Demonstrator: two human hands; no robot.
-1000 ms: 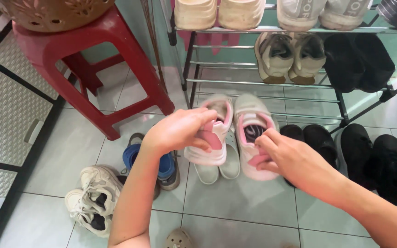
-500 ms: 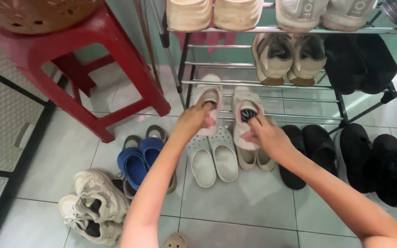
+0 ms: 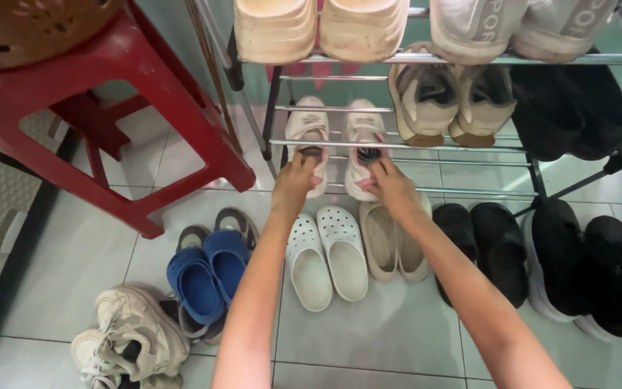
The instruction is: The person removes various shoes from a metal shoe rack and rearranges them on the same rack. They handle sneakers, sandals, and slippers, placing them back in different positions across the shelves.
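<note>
1. Bright, even daylight fills the scene; the pale floor tiles [image 3: 397, 338] carry a soft sheen.
2. Shadows are faint and short, lying under the red stool [image 3: 109, 94] and the shoes.
3. Glare whitens the rack [image 3: 397, 148] bars at far right.
4. The view bends outward at the edges.
5. The near arms look slightly soft; the middle is sharp.

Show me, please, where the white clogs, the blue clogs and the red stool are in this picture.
white clogs [image 3: 327, 252], head view, on the toe area of the pair.
blue clogs [image 3: 206, 277], head view, on the blue uppers.
red stool [image 3: 120, 54], head view, on the seat's edge.
</note>
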